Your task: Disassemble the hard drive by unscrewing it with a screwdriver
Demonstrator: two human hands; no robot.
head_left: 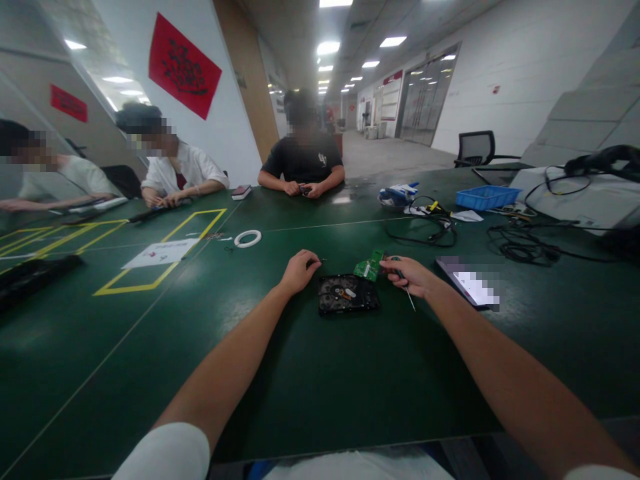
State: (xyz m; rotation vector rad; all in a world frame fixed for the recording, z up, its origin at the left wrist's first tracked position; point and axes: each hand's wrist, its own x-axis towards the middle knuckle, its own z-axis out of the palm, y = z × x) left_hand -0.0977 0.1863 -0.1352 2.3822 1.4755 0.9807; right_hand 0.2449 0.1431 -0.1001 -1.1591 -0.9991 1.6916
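Note:
A black hard drive (pixel 348 294) lies open-side up on the dark green table (pixel 320 373) in front of me. A green circuit board (pixel 369 267) leans off its far right corner. My left hand (pixel 299 270) rests just left of the drive with fingers curled in a pinch on something too small to make out. My right hand (pixel 406 275) is closed around a thin screwdriver (pixel 406 292) whose shaft points down toward me, and its fingertips touch the board's edge.
A phone (pixel 470 283) lies right of my right hand. Black cables (pixel 520 247), a blue tray (pixel 486 197) and a white tape roll (pixel 248 238) sit farther back. Yellow tape outlines (pixel 150 267) mark the left. Other people sit at the far side and left.

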